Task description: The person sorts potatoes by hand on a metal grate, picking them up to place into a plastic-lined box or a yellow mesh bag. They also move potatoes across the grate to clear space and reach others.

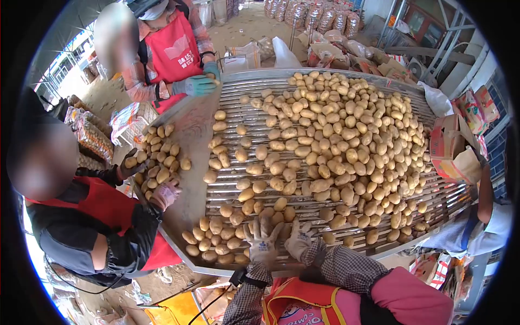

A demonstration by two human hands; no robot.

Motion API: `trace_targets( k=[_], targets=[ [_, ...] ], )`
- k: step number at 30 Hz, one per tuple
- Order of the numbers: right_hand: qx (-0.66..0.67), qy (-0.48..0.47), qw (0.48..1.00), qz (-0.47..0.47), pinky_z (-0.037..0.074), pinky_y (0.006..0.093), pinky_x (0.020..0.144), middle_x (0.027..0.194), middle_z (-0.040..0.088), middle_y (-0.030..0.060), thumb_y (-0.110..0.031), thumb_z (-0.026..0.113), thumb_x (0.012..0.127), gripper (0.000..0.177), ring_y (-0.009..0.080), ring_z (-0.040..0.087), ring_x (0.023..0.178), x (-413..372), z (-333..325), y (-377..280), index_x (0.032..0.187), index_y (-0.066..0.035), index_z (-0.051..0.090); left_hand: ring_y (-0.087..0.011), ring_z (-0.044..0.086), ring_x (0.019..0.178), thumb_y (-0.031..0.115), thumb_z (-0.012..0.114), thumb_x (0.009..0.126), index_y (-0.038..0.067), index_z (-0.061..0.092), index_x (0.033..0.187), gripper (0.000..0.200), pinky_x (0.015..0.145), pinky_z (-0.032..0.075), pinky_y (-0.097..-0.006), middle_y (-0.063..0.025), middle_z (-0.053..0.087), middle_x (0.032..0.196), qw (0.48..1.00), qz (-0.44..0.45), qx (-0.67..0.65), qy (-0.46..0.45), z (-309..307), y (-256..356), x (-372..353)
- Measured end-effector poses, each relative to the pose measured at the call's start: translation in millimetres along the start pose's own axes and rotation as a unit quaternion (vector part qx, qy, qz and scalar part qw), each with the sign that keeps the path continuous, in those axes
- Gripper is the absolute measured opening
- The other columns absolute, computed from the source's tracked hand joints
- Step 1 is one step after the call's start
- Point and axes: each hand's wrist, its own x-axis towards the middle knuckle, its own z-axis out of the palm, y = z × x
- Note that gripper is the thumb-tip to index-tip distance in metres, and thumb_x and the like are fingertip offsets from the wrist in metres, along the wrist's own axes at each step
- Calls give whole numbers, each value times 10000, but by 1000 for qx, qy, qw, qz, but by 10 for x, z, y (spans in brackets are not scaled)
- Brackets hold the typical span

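Note:
My left hand, in a grey-white work glove, rests palm down with its fingers spread at the near edge of the sorting table. Its fingertips reach against several potatoes. Close on its right, my right hand wears the same kind of glove, its fingers stretched forward beside a few potatoes. Neither hand is wrapped round a potato. Under them run the metal bars of the table. A large heap of potatoes covers the middle and right of the bars.
At left, a person in a red apron has gloved hands by a potato pile. Another person's teal gloves are at the far left corner. On the right, an arm reaches a cardboard box. A metal rim edges the table.

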Motion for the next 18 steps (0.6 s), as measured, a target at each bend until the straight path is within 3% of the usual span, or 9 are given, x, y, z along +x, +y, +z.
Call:
trace_targets(
  k=[3,7,10,11,12,14,15,17,18],
  targets=[
    [117,-46,992,25,277,623,1124,1490,242,390,-302,725,774,951,644,294,1304,-62,-81,-97,1554,-101,220,-453,346,1416,276,610,866,333,586,1376,515,1174,153,-669,-191,412,1530,998,-10,5,55,-70,-17,170],
    [220,-54,974,-11,253,641,1129,1502,194,400,-314,725,785,962,650,256,1327,-21,138,-250,1548,-71,192,-418,412,1345,312,641,830,275,596,1351,524,1139,267,-616,-160,456,1475,987,-76,-14,140,-44,-149,402],
    [238,-57,967,-67,243,617,1149,1505,218,387,-363,743,791,994,616,248,1359,88,269,-578,1532,-10,182,-380,461,1280,248,677,763,225,633,1278,517,1084,337,-591,-128,496,1417,976,-57,13,209,-25,-357,586],
    [178,-22,975,-128,291,539,1159,1520,268,342,-358,725,841,860,525,315,1377,187,441,-597,1508,-22,298,-369,461,1295,220,671,777,211,659,1232,455,1079,349,-577,-117,521,1386,974,-87,27,206,9,-453,617],
    [187,-21,974,-130,291,539,1159,1520,268,342,-358,725,841,860,525,315,1377,269,261,-578,1508,-22,298,-373,464,1305,194,669,802,203,693,1161,360,1075,357,-576,-111,547,1354,972,-116,-5,206,-37,-508,663],
    [390,-216,831,-333,361,456,1139,1519,348,284,-323,686,902,677,436,412,1362,531,-303,-377,1450,-19,429,-377,467,1311,180,669,829,198,715,1119,294,1074,364,-576,-105,566,1330,965,-123,-13,232,-124,-620,795],
    [299,-198,862,-358,383,428,1140,1516,368,291,-318,632,927,661,458,444,1360,611,-814,-367,1483,-26,424,-379,478,1299,185,675,836,195,717,1113,280,1076,371,-573,-89,570,1322,958,-131,-2,255,-181,-615,888],
    [218,-61,901,-369,455,408,1093,1478,453,256,-298,603,960,579,364,514,1332,925,-1355,-75,1439,-7,460,-379,469,1306,191,674,838,197,700,1148,311,1082,368,-570,-89,562,1327,966,-106,-6,235,-389,-538,1063],
    [296,-63,901,-310,491,414,1053,1447,485,237,-303,582,975,573,332,567,1259,1193,-1490,36,1443,-3,443,-378,461,1314,198,673,839,198,683,1182,343,1088,365,-567,-89,555,1332,974,-80,-16,212,-461,-506,1189]
  ],
)
